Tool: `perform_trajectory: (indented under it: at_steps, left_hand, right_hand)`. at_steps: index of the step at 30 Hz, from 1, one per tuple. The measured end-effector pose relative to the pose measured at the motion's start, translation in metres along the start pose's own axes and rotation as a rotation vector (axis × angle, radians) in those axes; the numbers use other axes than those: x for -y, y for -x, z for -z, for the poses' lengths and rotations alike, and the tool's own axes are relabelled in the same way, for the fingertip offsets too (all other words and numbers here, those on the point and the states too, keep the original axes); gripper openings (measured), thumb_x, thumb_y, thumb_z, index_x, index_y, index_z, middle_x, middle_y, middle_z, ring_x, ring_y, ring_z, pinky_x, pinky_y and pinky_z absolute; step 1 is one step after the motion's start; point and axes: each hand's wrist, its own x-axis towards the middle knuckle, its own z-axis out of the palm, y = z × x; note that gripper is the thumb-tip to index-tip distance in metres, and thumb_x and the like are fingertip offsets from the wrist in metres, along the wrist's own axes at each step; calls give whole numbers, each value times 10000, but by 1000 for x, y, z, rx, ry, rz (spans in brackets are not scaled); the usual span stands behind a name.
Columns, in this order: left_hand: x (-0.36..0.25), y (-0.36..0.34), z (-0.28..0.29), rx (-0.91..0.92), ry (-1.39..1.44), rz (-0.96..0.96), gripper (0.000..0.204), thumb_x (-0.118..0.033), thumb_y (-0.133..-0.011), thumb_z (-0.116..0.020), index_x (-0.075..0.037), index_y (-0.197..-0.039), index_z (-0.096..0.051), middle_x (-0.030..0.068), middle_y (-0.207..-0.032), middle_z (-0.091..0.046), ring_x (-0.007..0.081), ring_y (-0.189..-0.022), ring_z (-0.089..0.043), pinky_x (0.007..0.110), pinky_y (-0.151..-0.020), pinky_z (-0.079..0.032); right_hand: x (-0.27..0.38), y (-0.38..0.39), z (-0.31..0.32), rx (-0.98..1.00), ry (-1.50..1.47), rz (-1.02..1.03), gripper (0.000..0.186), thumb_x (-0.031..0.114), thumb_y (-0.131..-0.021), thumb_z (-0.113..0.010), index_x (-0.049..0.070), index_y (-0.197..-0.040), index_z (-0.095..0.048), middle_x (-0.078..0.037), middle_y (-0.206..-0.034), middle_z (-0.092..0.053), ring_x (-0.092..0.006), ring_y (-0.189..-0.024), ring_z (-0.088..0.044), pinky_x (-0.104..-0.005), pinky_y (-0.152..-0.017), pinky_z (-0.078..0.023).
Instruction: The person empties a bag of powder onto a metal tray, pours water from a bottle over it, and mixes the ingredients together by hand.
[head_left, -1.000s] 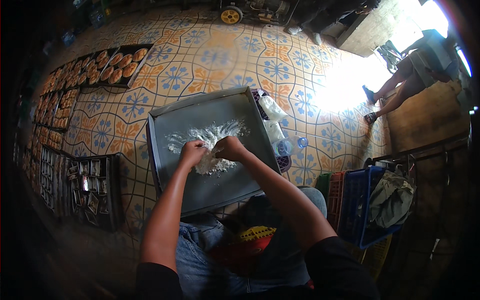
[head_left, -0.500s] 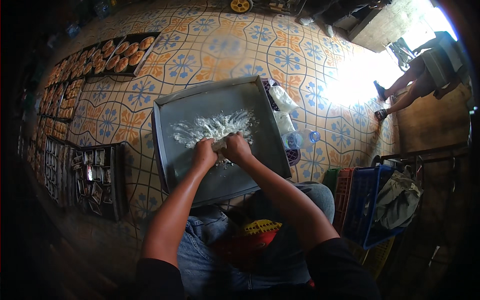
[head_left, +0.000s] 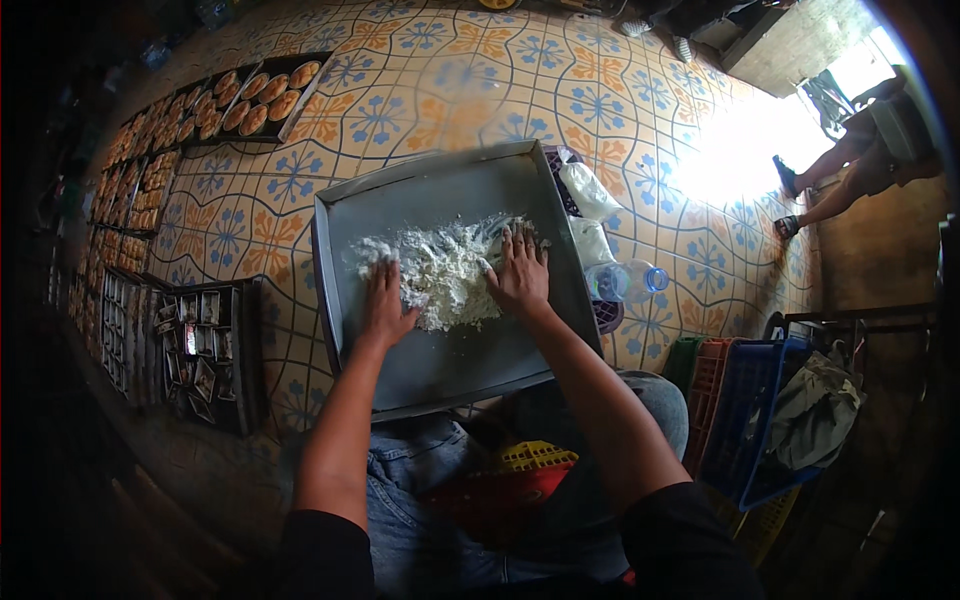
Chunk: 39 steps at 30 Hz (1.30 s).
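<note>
A heap of pale, crumbly flour mixture lies spread in the middle of a large grey metal tray in front of my knees. At the heap's left side my left hand is laid down with its fingers stretched, white powder on the tips and the thumb apart. My right hand rests flat on the heap's right edge, fingers spread and dusted with flour. Neither hand grips anything. What lies under the palms is hidden.
Right of the tray are white plastic bags and a clear bottle. Stacked plastic crates stand at my right. Trays of baked rounds and empty moulds line the left. Another person's legs show at far right.
My hands were close together, squeezing a clump of the mixture at the heap's middle. They have moved apart and opened, and the clump is back in the heap.
</note>
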Motion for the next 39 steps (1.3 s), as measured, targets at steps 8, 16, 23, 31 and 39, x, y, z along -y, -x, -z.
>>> perform_trajectory:
  at_steps: [8, 16, 23, 31, 39]
  left_hand:
    - [-29, -24, -20, 20, 60, -151, 886, -368, -882, -649, 48, -1556, -250, 314, -1584, -287, 486, -1483, -247, 509, -1226, -220]
    - [-122, -40, 20, -276, 156, -374, 587, -376, -839, -690, -9, -1292, -621, 225, -1346, -598, 440, -1296, -509, 505, -1130, -375]
    - [-262, -46, 14, -201, 154, -456, 676, -490, -658, -834, -191, -1247, -690, 166, -1434, -536, 389, -1403, -405, 571, -1146, -297]
    - [-315, -58, -31, -100, 175, -340, 716, -458, -612, -878, -211, -1258, -693, 220, -1510, -438, 429, -1462, -306, 608, -1170, -245]
    - [-301, -69, -59, -182, 308, -330, 656, -417, -586, -896, -191, -1177, -720, 221, -1501, -413, 479, -1417, -326, 597, -1157, -288]
  right_hand:
    - [9, 1, -2, 92, -65, 342, 745, 406, -916, -582, 65, -1544, -369, -151, -1625, -332, -305, -1522, -270, -518, -1230, -207]
    - [14, 19, 8, -120, -484, 196, 599, 202, -821, -673, 32, -1379, -536, -247, -1353, -589, -427, -1238, -566, -475, -1039, -471]
    - [6, 67, -11, -255, -502, 237, 535, 215, -814, -681, 61, -1316, -583, -202, -1356, -570, -414, -1221, -563, -497, -1048, -441]
    - [6, 63, -38, -354, -353, 186, 526, 215, -785, -711, 107, -1287, -599, -179, -1374, -564, -400, -1223, -561, -522, -1015, -456]
    - [12, 61, -33, -258, -441, 105, 498, 254, -780, -721, 163, -1260, -628, -165, -1372, -555, -388, -1270, -518, -556, -969, -450]
